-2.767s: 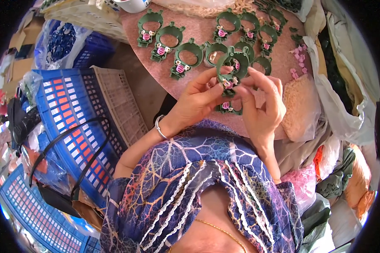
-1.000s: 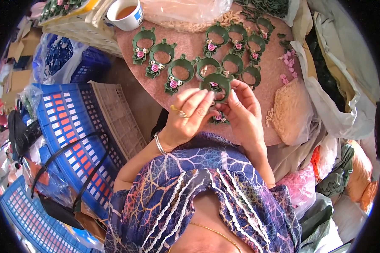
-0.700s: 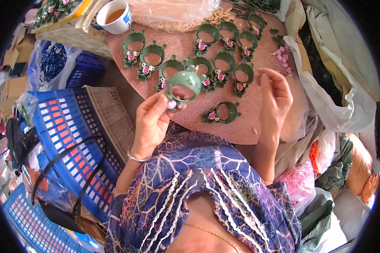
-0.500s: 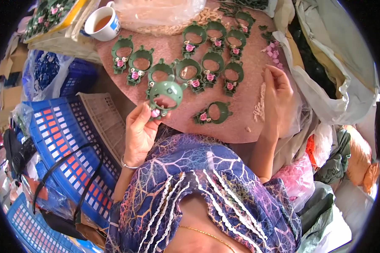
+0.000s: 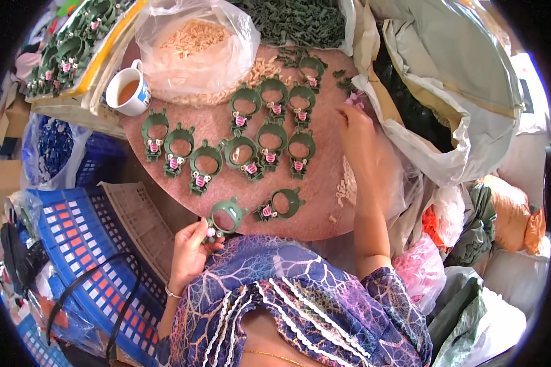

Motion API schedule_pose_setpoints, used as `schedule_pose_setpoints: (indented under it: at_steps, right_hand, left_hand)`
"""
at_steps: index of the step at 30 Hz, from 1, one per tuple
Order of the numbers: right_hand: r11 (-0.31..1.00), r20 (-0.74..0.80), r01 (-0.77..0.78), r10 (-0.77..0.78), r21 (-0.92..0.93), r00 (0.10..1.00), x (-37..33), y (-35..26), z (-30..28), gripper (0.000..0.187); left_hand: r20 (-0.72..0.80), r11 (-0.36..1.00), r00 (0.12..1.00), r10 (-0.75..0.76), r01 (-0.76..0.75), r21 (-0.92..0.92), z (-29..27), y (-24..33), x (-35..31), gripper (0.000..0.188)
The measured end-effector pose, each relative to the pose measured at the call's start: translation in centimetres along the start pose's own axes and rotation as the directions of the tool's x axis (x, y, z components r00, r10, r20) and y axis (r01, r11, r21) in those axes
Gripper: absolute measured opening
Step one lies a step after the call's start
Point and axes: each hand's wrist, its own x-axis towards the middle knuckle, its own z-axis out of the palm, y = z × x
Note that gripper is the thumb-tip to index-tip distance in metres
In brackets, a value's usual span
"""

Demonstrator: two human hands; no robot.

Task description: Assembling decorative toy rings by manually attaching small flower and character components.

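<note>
My left hand [image 5: 191,252] pinches a green plastic frame piece [image 5: 226,215] at its lower end. The piece has a round hole, small ears and a pink part on it, and is held just past the near edge of the round pink table [image 5: 315,223]. Over at the table's far right, my right hand [image 5: 355,125] has its fingers bent and drawn together beside small pink pieces [image 5: 356,100]; what they hold, if anything, is hidden. A similar green frame [image 5: 286,203] lies on its side near me. Several more such frames [image 5: 269,136] lie across the table.
Small cream pieces [image 5: 347,183] lie by my right forearm. At the back are a clear bag of beige pieces [image 5: 196,43], dark green parts [image 5: 300,23] and a cup of brown drink [image 5: 128,92]. A large sack [image 5: 447,85] borders the right; a blue basket [image 5: 92,257] stands left.
My right hand has reached farther out to the small pink pieces. The left hand, still holding the green frame, is lower in the picture, and the view has tilted upward.
</note>
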Motion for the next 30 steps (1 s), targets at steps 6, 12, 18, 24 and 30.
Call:
schedule_pose_setpoints:
  at_steps: [6, 12, 18, 24, 30]
  right_hand:
    - [0.963, 0.034, -0.025, 0.035, -0.268, 0.999, 5.0, 2.9, 2.8, 0.021]
    - [0.871, 0.030, 0.023, -0.009, -0.491, 1.000, 6.4, 6.2, 6.8, 0.017]
    - [0.911, 0.051, 0.055, -0.038, -0.409, 0.998, 5.9, 6.9, 5.8, 0.016]
    - [0.917, 0.074, 0.068, -0.042, -0.394, 0.996, 6.2, 6.9, 6.6, 0.015]
    - [0.912, 0.122, 0.162, -0.125, -0.377, 0.985, 6.1, 8.7, 5.6, 0.020]
  left_hand:
    - [-0.014, 0.992, 0.999, -0.048, 0.046, -0.115, -0.9, -1.7, -0.2, 0.026]
    - [-0.074, 0.984, 0.996, -0.055, 0.041, -0.173, -0.9, -1.8, -0.9, 0.022]
    - [0.036, 0.968, 0.993, 0.110, -0.099, -0.230, -0.2, -0.7, -0.7, 0.020]
    - [0.046, 0.942, 0.956, 0.288, -0.275, -0.191, 1.5, 1.7, -0.3, 0.024]
    - [0.066, 0.880, 0.906, 0.418, -0.386, -0.277, 1.8, 2.8, 1.4, 0.026]
